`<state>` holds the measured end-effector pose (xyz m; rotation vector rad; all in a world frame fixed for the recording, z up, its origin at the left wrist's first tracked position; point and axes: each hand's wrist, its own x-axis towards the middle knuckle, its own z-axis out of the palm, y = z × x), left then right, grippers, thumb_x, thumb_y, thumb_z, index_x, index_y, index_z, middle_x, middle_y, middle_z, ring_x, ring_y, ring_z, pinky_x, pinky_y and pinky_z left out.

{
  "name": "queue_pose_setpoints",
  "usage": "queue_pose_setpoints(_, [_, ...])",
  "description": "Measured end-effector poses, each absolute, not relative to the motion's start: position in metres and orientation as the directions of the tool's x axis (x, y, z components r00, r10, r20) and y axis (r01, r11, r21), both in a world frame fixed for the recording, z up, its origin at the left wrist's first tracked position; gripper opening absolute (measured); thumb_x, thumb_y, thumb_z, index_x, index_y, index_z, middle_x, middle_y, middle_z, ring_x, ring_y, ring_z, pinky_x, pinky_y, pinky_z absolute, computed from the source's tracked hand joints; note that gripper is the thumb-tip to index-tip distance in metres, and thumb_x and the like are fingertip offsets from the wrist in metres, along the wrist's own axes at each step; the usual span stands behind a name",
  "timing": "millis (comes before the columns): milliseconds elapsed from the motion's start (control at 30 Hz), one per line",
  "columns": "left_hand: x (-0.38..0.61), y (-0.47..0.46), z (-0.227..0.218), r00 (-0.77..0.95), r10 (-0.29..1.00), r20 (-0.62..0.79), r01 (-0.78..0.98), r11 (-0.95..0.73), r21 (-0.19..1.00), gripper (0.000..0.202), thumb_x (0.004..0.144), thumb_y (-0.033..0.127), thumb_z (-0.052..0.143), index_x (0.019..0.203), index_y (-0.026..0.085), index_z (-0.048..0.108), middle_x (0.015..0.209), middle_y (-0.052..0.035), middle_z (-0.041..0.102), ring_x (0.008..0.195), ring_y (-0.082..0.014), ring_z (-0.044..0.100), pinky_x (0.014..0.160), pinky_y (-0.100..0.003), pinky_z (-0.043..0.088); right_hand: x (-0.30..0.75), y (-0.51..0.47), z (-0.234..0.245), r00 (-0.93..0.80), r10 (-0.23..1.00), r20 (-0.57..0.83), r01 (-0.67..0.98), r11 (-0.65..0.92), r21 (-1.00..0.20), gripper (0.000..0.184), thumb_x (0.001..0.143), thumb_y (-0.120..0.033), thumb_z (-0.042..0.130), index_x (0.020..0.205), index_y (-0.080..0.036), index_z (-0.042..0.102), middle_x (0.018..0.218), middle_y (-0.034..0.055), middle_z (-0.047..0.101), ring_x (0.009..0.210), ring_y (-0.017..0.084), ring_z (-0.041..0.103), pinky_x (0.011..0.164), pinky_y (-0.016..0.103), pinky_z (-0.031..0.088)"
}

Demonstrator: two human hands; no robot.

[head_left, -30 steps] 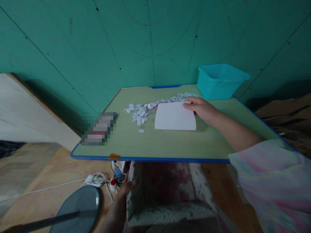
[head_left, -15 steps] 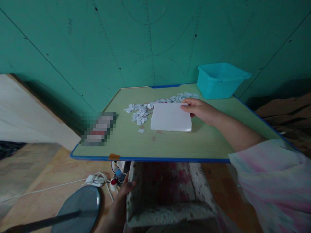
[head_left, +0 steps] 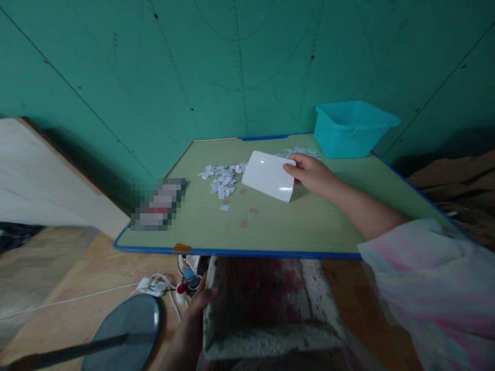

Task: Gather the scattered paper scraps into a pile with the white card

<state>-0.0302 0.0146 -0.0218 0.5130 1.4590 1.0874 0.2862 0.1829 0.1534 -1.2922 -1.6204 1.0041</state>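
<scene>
My right hand is closed on the right edge of a white sheet and holds it tilted up off the green table. Just left of the sheet lies a heap of small white paper scraps; more scraps show behind my hand. My left hand is down below the table, its fingers curled round the left edge of a stained, reddish stool or bench.
A turquoise plastic tub stands at the table's back right corner. A blurred-out flat item lies at the table's left edge. On the wooden floor are a white cable and a grey round base. A teal wall stands behind.
My right hand has slid the white sheet leftward across the table and lifted it, so it now tilts off the surface. The left hand has not moved.
</scene>
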Motion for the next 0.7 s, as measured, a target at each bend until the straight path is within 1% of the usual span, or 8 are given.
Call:
queue_pose_setpoints(67, [-0.029,0.015,-0.022,-0.219,0.826,-0.519,-0.261,0.463,0.847,0.030,0.041,0.015,0.075,0.058,0.030,0.056,0.051,0.0077,0.067,0.052,-0.0162,0.060,0.053,-0.026,0.050,0.285,0.180,0.156,-0.188,0.982,0.018,0.309,0.076,-0.948,0.012,0.076,-0.031,0.056,0.078,-0.020,0.051,0.069,-0.0006,0.054,0.060,0.011,0.050,0.055,0.024,0.041])
queue_pose_setpoints(167, [-0.026,0.012,-0.021,-0.202,0.829,-0.521,-0.300,0.455,0.839,0.030,0.043,0.022,0.074,0.069,0.028,0.060,0.062,0.0025,0.072,0.073,-0.0229,0.067,0.061,-0.029,0.053,0.284,0.172,0.163,-0.247,0.966,-0.071,0.247,-0.008,-0.969,0.012,0.075,-0.029,0.057,0.079,-0.019,0.053,0.070,-0.0006,0.055,0.062,0.010,0.052,0.056,0.023,0.042])
queue_pose_setpoints(233, [-0.024,0.009,-0.021,-0.187,0.825,-0.534,-0.347,0.453,0.821,0.032,0.044,0.025,0.074,0.073,0.028,0.061,0.063,0.0022,0.073,0.072,-0.0243,0.068,0.061,-0.031,0.054,0.284,0.170,0.166,-0.238,0.970,-0.047,0.207,0.004,-0.978,0.013,0.075,-0.030,0.057,0.081,-0.019,0.053,0.073,-0.0004,0.056,0.064,0.011,0.053,0.057,0.023,0.043])
queue_pose_setpoints(367, [-0.021,0.008,-0.020,-0.250,0.816,-0.521,-0.332,0.433,0.838,0.029,0.041,0.020,0.074,0.059,0.030,0.053,0.065,0.0071,0.074,0.061,-0.0179,0.066,0.059,-0.026,0.053,0.283,0.172,0.163,-0.197,0.980,0.042,0.187,0.080,-0.979,0.017,0.076,-0.034,0.057,0.085,-0.020,0.053,0.078,-0.0002,0.057,0.070,0.012,0.054,0.060,0.024,0.045])
queue_pose_setpoints(433, [-0.022,0.010,-0.018,-0.255,0.811,-0.527,-0.328,0.440,0.836,0.028,0.042,0.021,0.074,0.059,0.030,0.053,0.062,0.0074,0.073,0.060,-0.0179,0.066,0.059,-0.025,0.052,0.280,0.174,0.160,-0.202,0.978,0.061,0.201,0.102,-0.974,0.018,0.077,-0.036,0.056,0.087,-0.021,0.053,0.077,0.0000,0.056,0.068,0.012,0.054,0.060,0.025,0.044])
queue_pose_setpoints(533, [-0.027,0.015,-0.015,-0.162,0.816,-0.555,-0.312,0.491,0.813,0.035,0.038,0.017,0.074,0.067,0.029,0.058,0.061,0.0060,0.072,0.067,-0.0216,0.067,0.063,-0.028,0.053,0.270,0.172,0.158,-0.223,0.970,0.099,0.242,0.153,-0.958,0.018,0.078,-0.037,0.054,0.085,-0.021,0.052,0.074,0.0002,0.055,0.064,0.012,0.052,0.057,0.025,0.043])
queue_pose_setpoints(600, [-0.031,0.019,-0.016,-0.105,0.813,-0.572,-0.290,0.525,0.800,0.040,0.032,0.013,0.075,0.066,0.027,0.059,0.061,0.0042,0.071,0.075,-0.0249,0.067,0.066,-0.029,0.053,0.262,0.169,0.157,-0.250,0.958,0.140,0.266,0.207,-0.942,0.018,0.080,-0.037,0.052,0.085,-0.020,0.052,0.072,-0.0001,0.053,0.062,0.012,0.050,0.055,0.024,0.041])
queue_pose_setpoints(700, [-0.034,0.019,-0.022,-0.155,0.784,-0.601,-0.302,0.541,0.785,0.039,0.033,0.016,0.075,0.067,0.027,0.059,0.058,0.0035,0.069,0.077,-0.0250,0.066,0.063,-0.028,0.052,0.251,0.164,0.157,-0.283,0.930,0.236,0.339,0.327,-0.882,0.018,0.081,-0.036,0.049,0.086,-0.019,0.053,0.069,-0.0005,0.051,0.062,0.012,0.048,0.053,0.024,0.038])
